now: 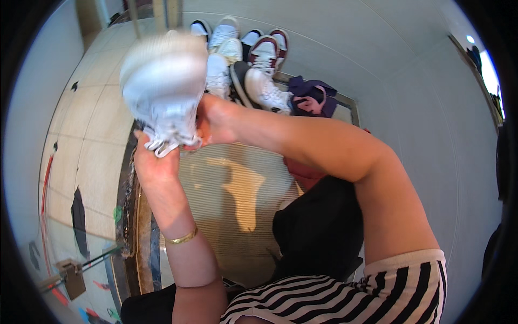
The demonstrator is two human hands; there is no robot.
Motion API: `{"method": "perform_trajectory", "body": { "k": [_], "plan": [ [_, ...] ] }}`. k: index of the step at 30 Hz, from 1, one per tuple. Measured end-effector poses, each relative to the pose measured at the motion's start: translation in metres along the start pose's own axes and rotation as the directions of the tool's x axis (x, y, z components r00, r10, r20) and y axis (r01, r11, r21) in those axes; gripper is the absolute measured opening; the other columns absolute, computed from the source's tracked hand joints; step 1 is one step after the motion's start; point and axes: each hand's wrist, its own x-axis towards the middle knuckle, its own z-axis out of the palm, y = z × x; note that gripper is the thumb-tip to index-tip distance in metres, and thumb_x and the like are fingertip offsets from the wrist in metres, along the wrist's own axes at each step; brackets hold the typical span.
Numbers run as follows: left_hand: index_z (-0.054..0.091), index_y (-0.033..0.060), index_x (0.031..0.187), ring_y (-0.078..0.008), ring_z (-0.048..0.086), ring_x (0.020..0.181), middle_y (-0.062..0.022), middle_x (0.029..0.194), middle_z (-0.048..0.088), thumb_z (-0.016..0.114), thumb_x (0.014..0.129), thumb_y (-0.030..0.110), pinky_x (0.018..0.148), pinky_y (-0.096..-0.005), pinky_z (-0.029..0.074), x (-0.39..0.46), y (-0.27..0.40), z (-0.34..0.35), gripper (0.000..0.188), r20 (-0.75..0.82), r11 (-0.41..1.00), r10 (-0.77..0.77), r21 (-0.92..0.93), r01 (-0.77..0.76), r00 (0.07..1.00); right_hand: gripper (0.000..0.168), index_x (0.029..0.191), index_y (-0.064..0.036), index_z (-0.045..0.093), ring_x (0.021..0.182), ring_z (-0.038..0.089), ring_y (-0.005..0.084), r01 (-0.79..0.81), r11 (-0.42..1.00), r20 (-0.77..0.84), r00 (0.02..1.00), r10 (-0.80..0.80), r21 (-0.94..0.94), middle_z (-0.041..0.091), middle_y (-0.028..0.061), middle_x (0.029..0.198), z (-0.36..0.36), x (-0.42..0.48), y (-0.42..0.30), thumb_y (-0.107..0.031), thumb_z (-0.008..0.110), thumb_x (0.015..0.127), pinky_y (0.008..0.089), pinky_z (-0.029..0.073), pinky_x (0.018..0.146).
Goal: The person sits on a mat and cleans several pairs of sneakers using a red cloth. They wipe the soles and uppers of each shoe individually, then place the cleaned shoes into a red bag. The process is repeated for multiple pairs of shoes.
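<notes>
A white lace-up sneaker (166, 81), blurred by motion, is held up between both of my hands at the upper left. My left hand (156, 158) grips it from below, near the loose white laces (166, 146). On the sneaker's right side is my right hand (212, 121), with its fingers partly hidden behind the shoe. Beyond my right wrist, a white sneaker (265, 89) lies among other shoes on the floor. A gold bracelet (182, 237) circles my left wrist.
Several pairs of sneakers (263, 52) stand along the grey wall (323, 44). A purple and pink fabric item (311, 99) lies beside them. Below is a ribbed mat (210, 194). A glass door (48, 239) with a metal fitting (71, 275) stands at the lower left, near tiled floor (99, 162).
</notes>
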Motion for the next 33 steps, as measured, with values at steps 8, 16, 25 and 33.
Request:
{"method": "perform_trajectory", "body": {
  "k": [8,16,25,33],
  "plan": [
    [0.041,-0.0018,0.121,-0.0254,0.045,0.114,-0.0147,0.122,0.048,0.036,0.094,0.019,0.100,-0.0427,0.033,-0.074,-0.142,0.109,0.034,0.239,0.896,-0.443,0.068,0.440,0.864,0.066,0.125,-0.004,0.034,0.088,0.058,0.0231,0.443,0.688,-0.117,0.788,-0.605,-0.575,0.057,0.0110,0.097,-0.050,-0.224,-0.028,-0.022,0.070,0.072,0.0292,0.049,0.060],
    [0.039,-0.0077,0.120,-0.0249,0.047,0.113,-0.0177,0.122,0.047,0.037,0.094,0.025,0.098,-0.0369,0.036,-0.117,-0.266,0.146,0.042,0.398,0.511,-0.850,0.465,0.723,0.345,0.039,0.104,0.004,0.054,0.084,0.057,0.0133,0.379,0.438,-0.464,0.028,-0.886,-0.815,0.060,0.0063,0.097,-0.087,-0.354,0.001,0.003,0.054,0.065,0.0242,0.046,0.072],
    [0.055,-0.0023,0.103,-0.0271,0.057,0.096,-0.0196,0.103,0.057,0.064,0.075,0.024,0.077,-0.0345,0.046,-0.102,-0.344,0.107,0.040,0.269,0.340,-0.931,0.393,-0.854,-0.247,0.032,0.101,0.003,0.058,0.088,0.057,0.0146,0.194,0.521,-0.551,-0.162,-0.819,-0.831,0.061,0.0070,0.099,-0.152,-0.532,0.076,-0.009,0.052,0.072,0.0279,0.043,0.080],
    [0.064,0.0086,0.071,-0.0258,0.063,0.070,-0.0087,0.071,0.063,0.052,0.072,0.010,0.057,-0.0376,0.049,-0.089,-0.333,0.083,0.013,-0.222,0.281,-0.937,-0.021,-0.960,-0.269,0.033,0.104,0.001,0.060,0.073,0.058,0.0105,-0.171,0.773,-0.661,0.647,-0.379,-0.610,0.064,0.0078,0.085,-0.168,-0.502,0.087,-0.005,0.058,0.072,0.0249,0.047,0.062]
  ]
}}
